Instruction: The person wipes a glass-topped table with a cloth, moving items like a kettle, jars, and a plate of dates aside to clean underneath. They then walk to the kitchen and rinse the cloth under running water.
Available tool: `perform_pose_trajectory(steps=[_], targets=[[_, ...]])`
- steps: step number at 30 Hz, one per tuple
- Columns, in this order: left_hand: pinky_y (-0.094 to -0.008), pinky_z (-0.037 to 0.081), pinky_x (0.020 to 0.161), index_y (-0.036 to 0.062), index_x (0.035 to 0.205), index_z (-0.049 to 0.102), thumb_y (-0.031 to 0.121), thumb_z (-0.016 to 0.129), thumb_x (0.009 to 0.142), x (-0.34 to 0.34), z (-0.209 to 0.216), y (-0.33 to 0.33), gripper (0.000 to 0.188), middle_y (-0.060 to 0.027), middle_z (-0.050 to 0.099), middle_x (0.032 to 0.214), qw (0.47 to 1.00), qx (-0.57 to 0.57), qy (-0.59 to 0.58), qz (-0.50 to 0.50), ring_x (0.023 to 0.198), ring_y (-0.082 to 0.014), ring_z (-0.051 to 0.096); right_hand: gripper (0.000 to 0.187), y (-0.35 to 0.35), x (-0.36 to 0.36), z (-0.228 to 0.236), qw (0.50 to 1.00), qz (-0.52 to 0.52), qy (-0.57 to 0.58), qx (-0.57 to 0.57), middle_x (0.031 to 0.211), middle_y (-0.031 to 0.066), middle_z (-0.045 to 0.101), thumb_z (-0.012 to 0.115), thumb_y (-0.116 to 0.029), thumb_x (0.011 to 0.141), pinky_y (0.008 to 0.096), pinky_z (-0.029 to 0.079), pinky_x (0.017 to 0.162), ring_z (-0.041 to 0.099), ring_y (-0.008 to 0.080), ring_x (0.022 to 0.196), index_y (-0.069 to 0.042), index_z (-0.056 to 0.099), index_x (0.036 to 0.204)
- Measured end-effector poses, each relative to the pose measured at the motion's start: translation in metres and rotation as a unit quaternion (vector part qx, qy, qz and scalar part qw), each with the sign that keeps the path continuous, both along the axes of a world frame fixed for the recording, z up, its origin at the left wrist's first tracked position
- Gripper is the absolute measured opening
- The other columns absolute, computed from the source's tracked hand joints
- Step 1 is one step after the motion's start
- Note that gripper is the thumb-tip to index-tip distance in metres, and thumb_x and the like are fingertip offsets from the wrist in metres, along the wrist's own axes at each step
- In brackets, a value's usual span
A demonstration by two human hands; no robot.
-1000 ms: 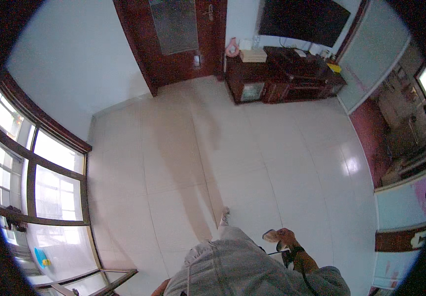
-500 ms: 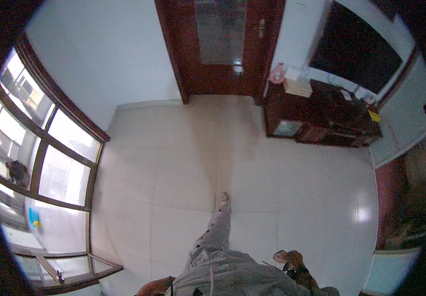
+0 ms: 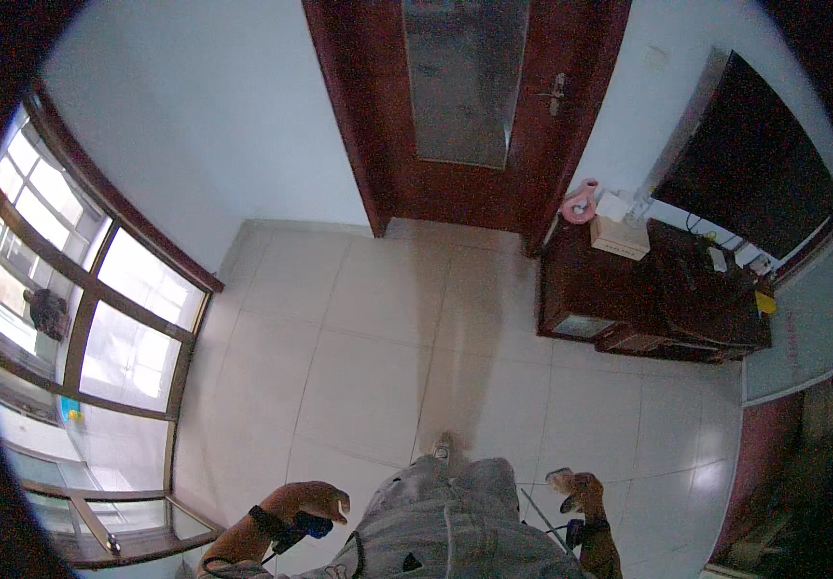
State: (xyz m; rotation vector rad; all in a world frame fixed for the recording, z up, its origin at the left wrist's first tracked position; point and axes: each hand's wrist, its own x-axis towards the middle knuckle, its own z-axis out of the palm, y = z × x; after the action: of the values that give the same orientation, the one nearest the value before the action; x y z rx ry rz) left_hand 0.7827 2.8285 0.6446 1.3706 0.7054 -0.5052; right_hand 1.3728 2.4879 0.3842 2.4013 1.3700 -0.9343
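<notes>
My left hand point(image 3: 318, 502) hangs at hip height, left of my grey trousers point(image 3: 441, 511). Its fingers curve loosely, apart from the thumb, and I see nothing in them. A dark strap with a small blue-black device point(image 3: 310, 526) is on that wrist. On the other side my right hand point(image 3: 579, 489) hangs with fingers apart, holding nothing that I can see. Its wrist bears a dark device point(image 3: 579, 531). A thin pale strip point(image 3: 542, 513) slants beside it; what it belongs to is unclear. One light shoe point(image 3: 443, 448) shows ahead on the tiles.
Ahead is a dark red-brown door point(image 3: 465, 188) with a glass panel and handle point(image 3: 557, 95). Right of it stands a dark cabinet point(image 3: 658, 318) bearing a pink vase point(image 3: 581, 205) and a pale box point(image 3: 621, 237), below a wall-mounted television point(image 3: 754, 159). Framed windows point(image 3: 132, 352) line the left.
The door and cabinet look larger and nearer. My left hand has swung forward into fuller view; the right stays beside my hip. My forward foot now shows less far ahead of me.
</notes>
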Motion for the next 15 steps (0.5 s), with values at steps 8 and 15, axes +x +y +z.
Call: perform_pose_trajectory(steps=[8,15], targets=[[-0.0342,0.052,0.065,-0.0001,0.091,0.062,0.024,0.070,0.078,0.084,-0.062,0.060,0.029,-0.0124,0.066,0.075,0.938,0.282,0.196,0.044,0.072,-0.0224,0.066,0.055,0.167,0.143,0.054,0.979,-0.119,0.135,0.099,0.109,0.0164,0.062,0.077,-0.033,0.059,0.0422,0.048,0.085,0.059,0.0344,0.099,-0.006,0.062,0.104],[-0.0308,0.044,0.050,0.0039,0.091,0.062,0.018,0.068,0.084,0.158,-0.116,0.049,0.017,-0.0069,0.062,0.065,0.922,0.285,0.207,0.163,0.054,-0.0136,0.058,0.046,0.304,0.288,-0.009,0.736,-0.445,0.377,0.344,0.102,0.0079,0.061,0.069,-0.029,0.083,0.0337,0.051,0.077,0.060,0.0186,0.090,-0.001,0.053,0.116]])
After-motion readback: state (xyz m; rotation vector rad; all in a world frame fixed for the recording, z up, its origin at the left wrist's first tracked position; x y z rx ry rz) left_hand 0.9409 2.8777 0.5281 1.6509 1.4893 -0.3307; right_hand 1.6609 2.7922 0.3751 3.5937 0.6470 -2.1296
